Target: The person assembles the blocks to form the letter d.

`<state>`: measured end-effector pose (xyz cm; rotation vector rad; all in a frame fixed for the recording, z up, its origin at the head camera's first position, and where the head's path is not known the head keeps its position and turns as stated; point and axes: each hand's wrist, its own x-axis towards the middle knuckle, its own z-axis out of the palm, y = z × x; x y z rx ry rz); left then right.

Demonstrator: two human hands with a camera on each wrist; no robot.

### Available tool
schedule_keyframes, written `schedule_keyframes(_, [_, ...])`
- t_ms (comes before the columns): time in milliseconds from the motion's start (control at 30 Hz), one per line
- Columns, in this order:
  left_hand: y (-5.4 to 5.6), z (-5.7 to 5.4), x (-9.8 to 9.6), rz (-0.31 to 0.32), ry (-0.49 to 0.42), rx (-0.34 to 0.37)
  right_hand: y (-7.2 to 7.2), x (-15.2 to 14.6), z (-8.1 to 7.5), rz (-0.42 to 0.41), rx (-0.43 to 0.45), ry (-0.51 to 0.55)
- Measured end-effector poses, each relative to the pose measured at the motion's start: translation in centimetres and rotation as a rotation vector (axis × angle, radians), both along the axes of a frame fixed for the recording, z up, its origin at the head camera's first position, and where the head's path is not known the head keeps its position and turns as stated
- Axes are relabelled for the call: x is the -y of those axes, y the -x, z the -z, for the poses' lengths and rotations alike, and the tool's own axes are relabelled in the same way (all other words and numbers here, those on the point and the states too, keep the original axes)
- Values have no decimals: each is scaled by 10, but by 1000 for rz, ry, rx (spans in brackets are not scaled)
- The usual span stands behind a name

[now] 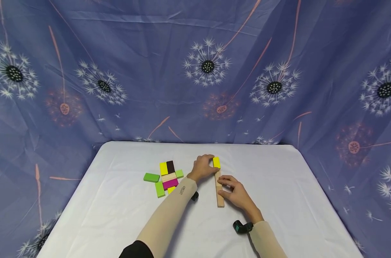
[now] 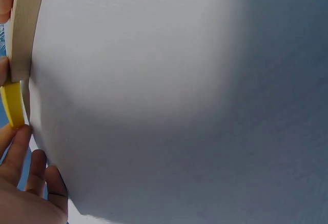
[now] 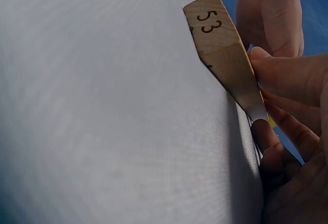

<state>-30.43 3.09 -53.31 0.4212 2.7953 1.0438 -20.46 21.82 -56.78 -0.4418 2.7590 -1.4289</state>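
A yellow block point(image 1: 216, 162) ends a straight row at its far side. My left hand point(image 1: 202, 167) pinches that block, thumb at its near end and fingertips at its far end. Two plain wooden blocks, a far one point(image 1: 217, 178) and a near one point(image 1: 220, 201), continue the row towards me. My right hand point(image 1: 237, 195) lies at the row's right side, its thumb and fingertips touching the plain wood. In the right wrist view the near block point(image 3: 215, 34) shows the number 53 on its end.
Left of the row lies a cluster of coloured blocks: green point(image 1: 151, 177), dark brown point(image 1: 170, 167), magenta point(image 1: 170, 184), yellow and plain striped ones. A white cloth point(image 1: 273, 172) covers the table, and a blue patterned curtain point(image 1: 157, 71) hangs behind it.
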Motion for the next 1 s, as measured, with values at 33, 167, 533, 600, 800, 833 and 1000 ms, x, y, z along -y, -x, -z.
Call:
schedule_keyframes(33, [0, 0, 0, 2, 7, 6, 0, 0, 0, -2, 0, 3])
schedule_keyframes(167, [2, -2, -1, 13, 33, 33, 0, 1, 0, -1, 2, 6])
schedule_keyframes(533, [1, -3, -2, 0, 47, 48, 1, 0, 3, -14, -37, 25])
schedule_keyframes(600, [2, -2, -2, -9, 57, 42, 0, 0, 3, -14, -40, 20])
schedule_keyframes(800, [2, -2, -2, -12, 76, 37, 0, 2, 3, -9, -49, 14])
schedule_keyframes(833, [2, -2, -2, -8, 75, 37, 0, 2, 3, -8, -48, 16])
schedule_keyframes(1000, [1, -2, 1, 20, 28, 50, 1, 2, 2, -12, -35, 22])
